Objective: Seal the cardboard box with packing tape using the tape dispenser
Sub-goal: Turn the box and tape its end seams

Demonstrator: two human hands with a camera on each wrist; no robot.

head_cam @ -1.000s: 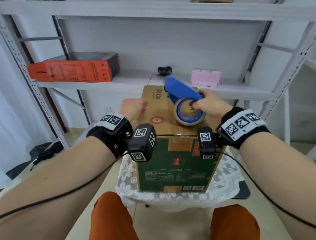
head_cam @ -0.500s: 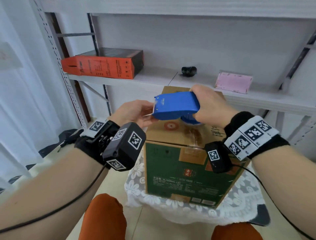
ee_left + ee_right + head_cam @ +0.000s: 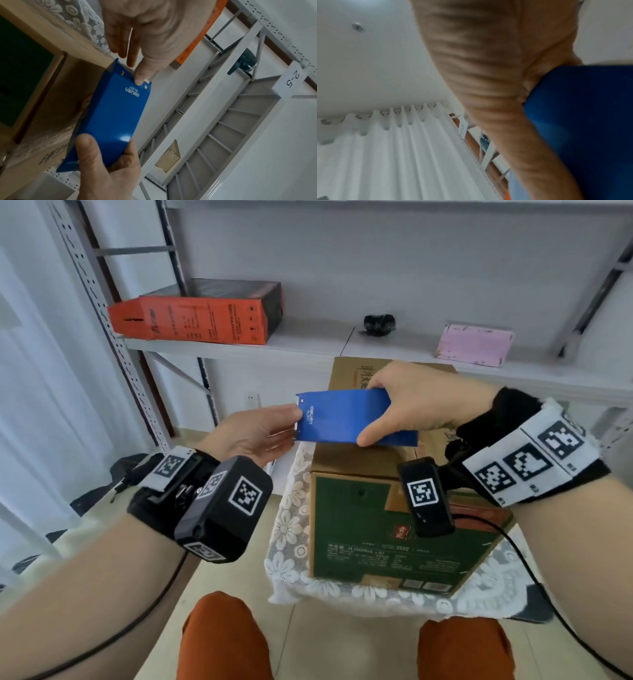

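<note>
While my right hand [image 3: 407,405] grips the blue tape dispenser [image 3: 342,419] with thumb on the near side and fingers curled over the far edge, the tool sits in the air just above the top of the cardboard box [image 3: 387,522], its flat blue cover facing up toward me. In the left wrist view the same dispenser [image 3: 111,115] runs lengthwise away from my left hand, with my right hand [image 3: 106,173] wrapped round its far end.

At the toothed cutter end, my left hand [image 3: 253,436] reaches in, palm turned up. Its thumb [image 3: 142,73] lies on the top edge by the serrated blade and the other fingers [image 3: 123,40] stretch underneath; between them I seem to pinch the tape end, though the tape itself is too thin and clear to make out for sure.

From the right wrist camera I see only my blurred right hand [image 3: 488,67] against the blue body of the dispenser [image 3: 582,128], with a white curtain [image 3: 402,155] behind.

Beneath the box, a lace cloth [image 3: 291,529] covers the small counter. Behind it, on the white shelf [image 3: 308,347], lie an orange box [image 3: 191,320], a small black object [image 3: 378,324] and a pink box [image 3: 474,344], well apart from one another.
</note>
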